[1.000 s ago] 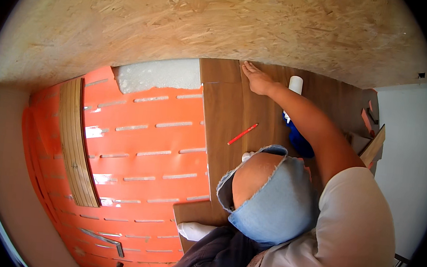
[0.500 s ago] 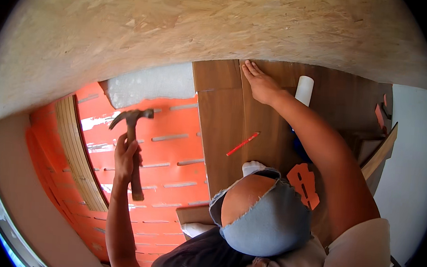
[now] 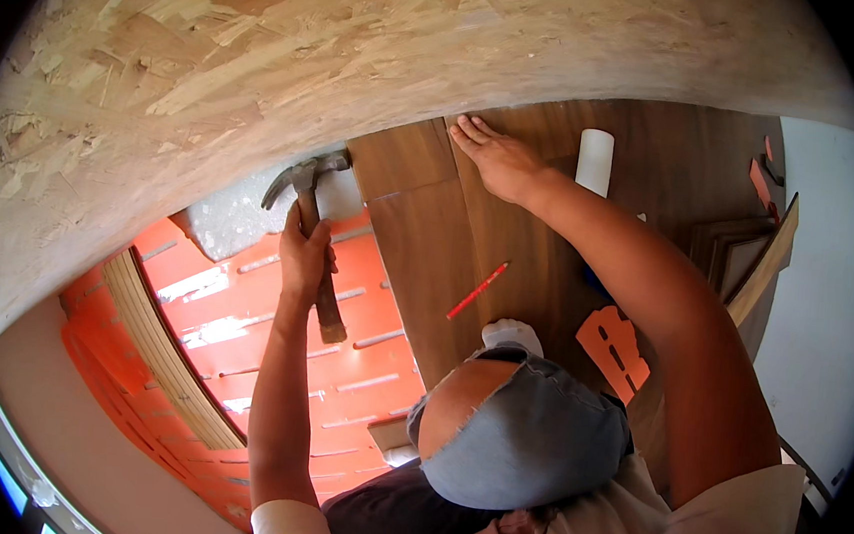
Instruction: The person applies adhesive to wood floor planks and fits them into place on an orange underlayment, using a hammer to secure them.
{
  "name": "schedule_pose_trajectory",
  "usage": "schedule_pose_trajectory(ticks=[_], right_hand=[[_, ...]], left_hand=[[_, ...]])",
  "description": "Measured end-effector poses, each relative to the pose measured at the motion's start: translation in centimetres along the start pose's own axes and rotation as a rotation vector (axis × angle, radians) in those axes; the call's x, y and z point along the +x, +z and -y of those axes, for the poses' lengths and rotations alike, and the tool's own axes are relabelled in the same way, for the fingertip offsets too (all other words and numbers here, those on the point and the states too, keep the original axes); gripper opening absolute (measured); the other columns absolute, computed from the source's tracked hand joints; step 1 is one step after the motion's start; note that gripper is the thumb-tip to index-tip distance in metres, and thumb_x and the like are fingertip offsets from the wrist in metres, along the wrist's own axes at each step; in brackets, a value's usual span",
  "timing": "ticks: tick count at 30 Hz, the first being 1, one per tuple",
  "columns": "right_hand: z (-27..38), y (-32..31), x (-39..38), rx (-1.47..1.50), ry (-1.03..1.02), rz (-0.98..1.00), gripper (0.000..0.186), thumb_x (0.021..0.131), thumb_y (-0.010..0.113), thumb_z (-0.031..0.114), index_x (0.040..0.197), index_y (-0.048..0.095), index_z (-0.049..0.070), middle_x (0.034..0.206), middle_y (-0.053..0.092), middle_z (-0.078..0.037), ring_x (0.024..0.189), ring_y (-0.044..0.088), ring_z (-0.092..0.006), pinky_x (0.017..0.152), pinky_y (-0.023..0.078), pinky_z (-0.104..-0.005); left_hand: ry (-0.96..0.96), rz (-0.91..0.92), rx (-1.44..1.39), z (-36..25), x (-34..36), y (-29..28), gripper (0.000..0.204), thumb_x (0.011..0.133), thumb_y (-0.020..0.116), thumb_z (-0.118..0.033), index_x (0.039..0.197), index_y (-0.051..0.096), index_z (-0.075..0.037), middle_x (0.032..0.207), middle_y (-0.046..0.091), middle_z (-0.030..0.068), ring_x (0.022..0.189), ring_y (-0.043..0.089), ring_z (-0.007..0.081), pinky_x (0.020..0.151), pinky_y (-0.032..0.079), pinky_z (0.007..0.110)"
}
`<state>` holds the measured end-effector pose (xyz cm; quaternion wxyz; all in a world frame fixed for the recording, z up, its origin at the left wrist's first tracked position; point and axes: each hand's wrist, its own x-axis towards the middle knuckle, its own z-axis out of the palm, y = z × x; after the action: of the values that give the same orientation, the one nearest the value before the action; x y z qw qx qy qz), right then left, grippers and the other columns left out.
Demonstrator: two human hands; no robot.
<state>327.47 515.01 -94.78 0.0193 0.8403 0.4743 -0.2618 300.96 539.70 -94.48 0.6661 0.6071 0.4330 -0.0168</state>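
Observation:
My left hand (image 3: 303, 255) grips the wooden handle of a claw hammer (image 3: 307, 177), raised near the ragged edge of grey subfloor (image 3: 227, 191) beside dark wood planks (image 3: 406, 275). My right hand (image 3: 496, 160) lies with fingers outstretched on the planks at a seam, close to the base of the chipboard wall (image 3: 295, 36). A red pencil (image 3: 477, 291) lies on the planks between my arms. To the right of my right hand is a white cylinder (image 3: 594, 160). My bent knee (image 3: 467, 401), in torn denim, is below.
Orange slotted underlay (image 3: 192, 319) covers the left floor, with a striped board (image 3: 174, 353) on it. An orange offcut (image 3: 609, 347) lies right of my knee. Cut boards (image 3: 760, 268) lean near the white right wall (image 3: 813, 328).
My left hand has come into view with the hammer and moved up and right toward the plank edge. My right hand stays on the planks; the view has shifted.

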Motion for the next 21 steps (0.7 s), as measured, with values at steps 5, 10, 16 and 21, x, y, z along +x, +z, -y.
schedule_pose_trajectory(ticks=[5, 10, 16, 21], right_hand=[[0.4, -0.9, 0.5, -0.011, 0.003, 0.05, 0.075, 0.091, 0.042, -0.009, 0.164, 0.032, 0.006, 0.172, 0.026, -0.015, 0.159, 0.028, -0.0282, 0.127, 0.033, -0.0365], [0.3, -0.3, 0.4, -0.055, 0.003, 0.034, 0.076, 0.091, 0.041, -0.009, 0.164, 0.032, 0.006, 0.172, 0.026, -0.016, 0.159, 0.028, -0.0281, 0.127, 0.034, -0.0367], [0.9, -1.9, 0.6, -0.092, 0.02, 0.127, 0.071, 0.096, 0.037, -0.004, 0.166, 0.029, 0.008, 0.175, 0.021, -0.012, 0.16, 0.026, -0.0272, 0.129, 0.031, -0.0362], [0.4, -1.7, 0.4, -0.065, -0.015, 0.084, 0.08, 0.088, 0.043, -0.011, 0.165, 0.03, 0.008, 0.173, 0.024, -0.013, 0.159, 0.028, -0.0266, 0.126, 0.035, -0.0354]], left_hand=[[0.026, 0.055, -0.024, -0.4, 0.9, -2.3, 0.034, 0.099, 0.06, -0.011, 0.129, 0.053, 0.002, 0.073, 0.054, 0.0033, 0.049, 0.053, 0.0112, 0.04, 0.048, 0.029], [-0.012, -0.017, -0.097, 0.2, -0.3, 0.3, 0.03, 0.099, 0.06, -0.012, 0.125, 0.053, 0.001, 0.073, 0.054, 0.0036, 0.054, 0.054, 0.0117, 0.042, 0.049, 0.03], [0.013, 0.043, -0.08, 0.2, 0.0, -1.1, 0.024, 0.098, 0.062, -0.013, 0.116, 0.055, 0.002, 0.073, 0.054, 0.0046, 0.05, 0.054, 0.0128, 0.041, 0.05, 0.032], [-0.005, -0.024, -0.138, 1.0, -0.3, -1.3, 0.025, 0.098, 0.063, -0.014, 0.117, 0.055, 0.001, 0.075, 0.055, 0.0054, 0.05, 0.055, 0.013, 0.042, 0.051, 0.032]])
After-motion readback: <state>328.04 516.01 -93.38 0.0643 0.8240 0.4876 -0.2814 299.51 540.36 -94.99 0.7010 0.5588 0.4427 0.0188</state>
